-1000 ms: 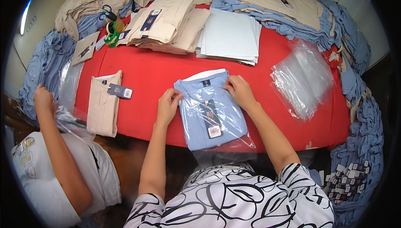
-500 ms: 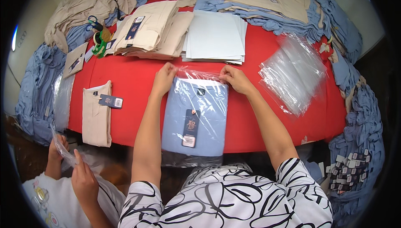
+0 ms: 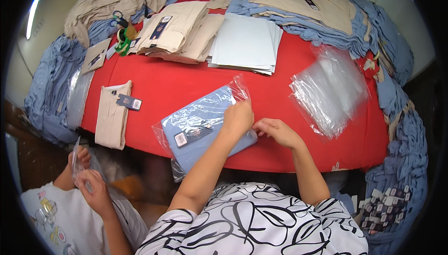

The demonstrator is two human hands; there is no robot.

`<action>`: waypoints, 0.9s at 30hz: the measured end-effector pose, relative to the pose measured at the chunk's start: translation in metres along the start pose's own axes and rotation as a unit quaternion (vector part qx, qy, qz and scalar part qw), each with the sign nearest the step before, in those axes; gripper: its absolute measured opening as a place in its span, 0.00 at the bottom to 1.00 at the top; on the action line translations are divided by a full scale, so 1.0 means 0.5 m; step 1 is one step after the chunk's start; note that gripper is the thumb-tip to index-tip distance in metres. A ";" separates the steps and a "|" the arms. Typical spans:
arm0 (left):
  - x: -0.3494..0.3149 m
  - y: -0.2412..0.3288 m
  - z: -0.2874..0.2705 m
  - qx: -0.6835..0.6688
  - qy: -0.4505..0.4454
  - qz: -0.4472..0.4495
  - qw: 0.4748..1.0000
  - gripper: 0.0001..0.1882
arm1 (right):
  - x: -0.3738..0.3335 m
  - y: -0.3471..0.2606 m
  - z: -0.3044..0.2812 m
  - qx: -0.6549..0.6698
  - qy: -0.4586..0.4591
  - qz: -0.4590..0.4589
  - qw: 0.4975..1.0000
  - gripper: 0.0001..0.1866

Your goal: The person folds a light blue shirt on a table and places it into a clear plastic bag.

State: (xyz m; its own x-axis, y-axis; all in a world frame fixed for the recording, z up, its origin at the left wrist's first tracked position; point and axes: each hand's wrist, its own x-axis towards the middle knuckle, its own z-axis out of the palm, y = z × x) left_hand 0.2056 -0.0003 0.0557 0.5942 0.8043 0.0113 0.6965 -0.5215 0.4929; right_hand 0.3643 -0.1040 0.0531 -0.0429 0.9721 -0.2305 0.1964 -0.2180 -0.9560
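A folded blue garment (image 3: pixel 200 115) in a clear plastic bag lies tilted on the red table, a dark tag (image 3: pixel 189 136) showing through the film. My left hand (image 3: pixel 239 116) is closed on the open end of the plastic bag (image 3: pixel 240 87), across its upper right part. Just right of the package's lower right corner is my right hand (image 3: pixel 277 132), its fingers bent and a little apart. Whether its fingertips touch the film I cannot tell.
A folded beige garment (image 3: pixel 112 119) lies left. Behind are beige folded garments (image 3: pixel 172 31) and white sheets (image 3: pixel 245 42). Clear bags (image 3: pixel 329 94) are stacked right. Blue clothes (image 3: pixel 403 143) hang over the right edge. A co-worker's hands (image 3: pixel 88 175) hold clear plastic at lower left.
The bagged blue garment has turned from upright to slanted and shifted left. My left hand has crossed to its right end; my right hand has moved down beside its corner.
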 end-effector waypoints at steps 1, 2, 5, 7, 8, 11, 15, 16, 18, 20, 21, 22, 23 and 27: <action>-0.022 0.007 0.003 -0.016 0.034 0.023 0.999 0.17 | 0.000 0.011 -0.009 0.078 -0.038 0.033 0.996 0.18; -0.047 0.017 0.006 -0.024 0.031 0.013 0.999 0.14 | 0.013 0.021 -0.004 0.160 0.023 0.080 0.984 0.16; -0.104 0.082 -0.026 -0.028 0.017 0.010 0.999 0.11 | 0.057 0.052 0.013 0.241 -0.100 0.125 0.957 0.14; -0.115 0.102 -0.014 -0.001 0.017 0.023 1.000 0.15 | 0.087 0.115 0.062 0.137 -0.107 0.018 0.985 0.13; -0.113 0.138 -0.015 0.036 -0.017 0.044 0.998 0.20 | 0.081 0.186 0.088 0.046 -0.035 -0.085 0.995 0.13; -0.140 0.160 -0.009 0.017 0.047 0.115 0.992 0.17 | 0.053 0.107 0.139 -0.131 0.055 -0.178 0.974 0.18; -0.179 0.185 -0.043 -0.053 0.061 0.130 0.988 0.21 | -0.002 0.063 0.118 0.292 -0.002 0.022 0.956 0.21; -0.192 0.155 -0.044 -0.084 0.092 0.122 0.985 0.20 | -0.007 0.062 0.105 0.392 -0.009 0.070 0.917 0.21; -0.188 0.089 -0.035 -0.103 0.144 0.076 0.981 0.20 | 0.001 0.101 0.068 0.495 -0.038 0.148 0.855 0.22; -0.194 0.013 0.002 -0.073 0.188 -0.034 0.979 0.20 | 0.010 0.088 0.092 0.455 -0.043 0.125 0.881 0.20; -0.192 0.016 0.011 -0.081 0.200 -0.005 0.976 0.20 | 0.019 0.077 0.096 0.431 -0.046 0.109 0.895 0.19; -0.191 0.028 0.024 -0.090 0.212 0.025 0.973 0.21 | 0.020 0.066 0.097 0.299 -0.023 0.071 0.952 0.16; -0.194 0.033 0.033 -0.098 0.224 0.055 0.968 0.22 | 0.023 0.051 0.078 0.127 -0.019 0.042 0.991 0.13; -0.238 0.028 -0.016 -0.231 0.330 0.116 0.908 0.30 | -0.042 -0.107 0.052 -0.244 0.062 -0.251 0.935 0.14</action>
State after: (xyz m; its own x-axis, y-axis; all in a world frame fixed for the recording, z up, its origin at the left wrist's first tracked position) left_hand 0.1416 -0.1010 0.0684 0.2263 0.7635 0.6049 0.2510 -0.6458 0.7211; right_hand 0.3290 -0.1150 0.1042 -0.1415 0.9505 0.2768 0.6064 0.3042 -0.7347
